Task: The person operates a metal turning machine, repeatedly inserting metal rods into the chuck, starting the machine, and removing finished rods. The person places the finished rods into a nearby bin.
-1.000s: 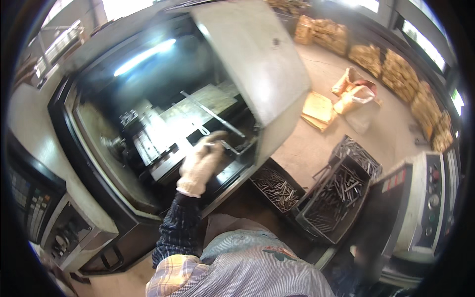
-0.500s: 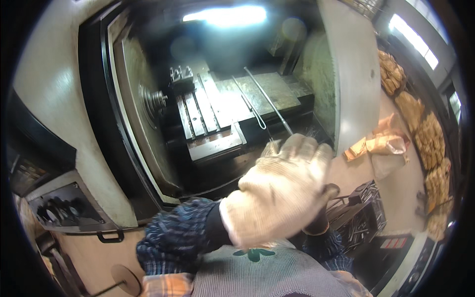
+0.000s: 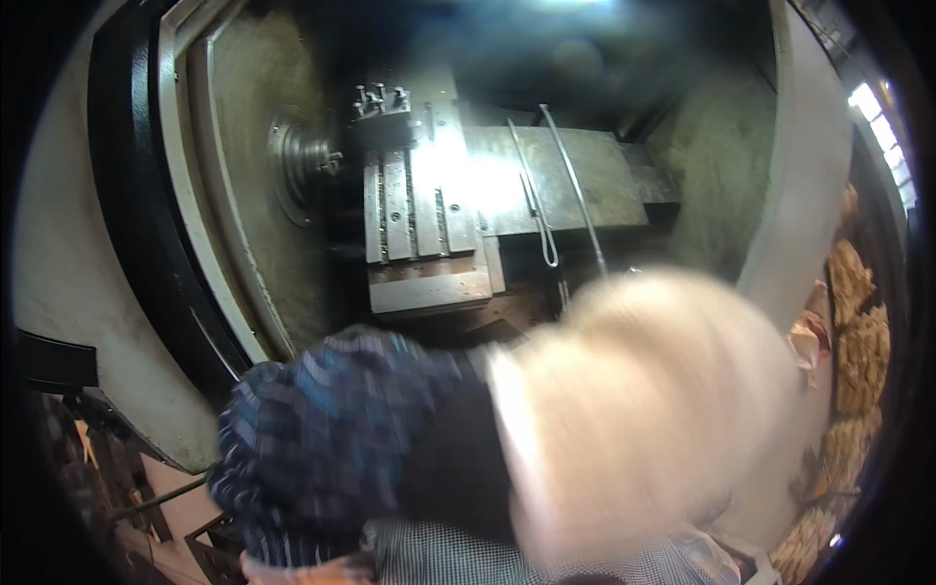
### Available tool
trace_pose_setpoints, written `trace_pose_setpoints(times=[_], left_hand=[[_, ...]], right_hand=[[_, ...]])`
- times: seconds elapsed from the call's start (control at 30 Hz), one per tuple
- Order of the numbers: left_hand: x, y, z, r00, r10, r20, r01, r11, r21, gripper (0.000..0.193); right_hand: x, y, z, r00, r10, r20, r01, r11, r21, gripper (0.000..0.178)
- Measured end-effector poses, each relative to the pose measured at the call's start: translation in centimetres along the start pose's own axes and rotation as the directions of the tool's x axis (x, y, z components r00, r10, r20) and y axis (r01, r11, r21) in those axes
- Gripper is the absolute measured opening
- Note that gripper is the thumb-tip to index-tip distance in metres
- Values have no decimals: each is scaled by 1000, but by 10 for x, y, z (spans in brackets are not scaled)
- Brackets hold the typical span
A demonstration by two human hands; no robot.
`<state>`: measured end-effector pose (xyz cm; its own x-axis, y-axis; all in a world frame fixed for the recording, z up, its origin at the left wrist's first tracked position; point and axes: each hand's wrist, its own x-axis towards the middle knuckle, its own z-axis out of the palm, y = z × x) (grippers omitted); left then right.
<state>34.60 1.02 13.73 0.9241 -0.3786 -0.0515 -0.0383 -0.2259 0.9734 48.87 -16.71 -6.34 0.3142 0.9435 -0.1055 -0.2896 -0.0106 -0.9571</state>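
Left hand point(image 3: 653, 409) shifts right in view; fingers blurred, opening and hold cannot be told. Step: likely handling near straight rod point(image 3: 575, 185); next move needs clearance.

wide head-worn view, downward over a near gloved hand point(image 3: 653, 414) into the machine point(image 3: 429, 291)

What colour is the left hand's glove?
The glove is cream, though blurred; it shows in the head view, the only one.

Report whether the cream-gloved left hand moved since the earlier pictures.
Yes: the left hand moved right and downward in view, away from the round metal chuck.
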Motion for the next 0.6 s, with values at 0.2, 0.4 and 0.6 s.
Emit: trace_pose_setpoints(times=[0.2,0.4,0.6], left_hand=[[-50,-180,-136,329,-102,-939,906,316,283,28],[-124,-263,-174,-4,141,-990,960,-275,-43,49],[-136,-288,-199,-39,-233,-972,918,-393,57,48]], right_hand=[[38,-15,-1,975,-25,-219,-13,985,-173,42],[58,19,-34,966,-115,-233,35,946,-322,22],[73,17,-46,926,-349,-144,190,761,-621,23]])
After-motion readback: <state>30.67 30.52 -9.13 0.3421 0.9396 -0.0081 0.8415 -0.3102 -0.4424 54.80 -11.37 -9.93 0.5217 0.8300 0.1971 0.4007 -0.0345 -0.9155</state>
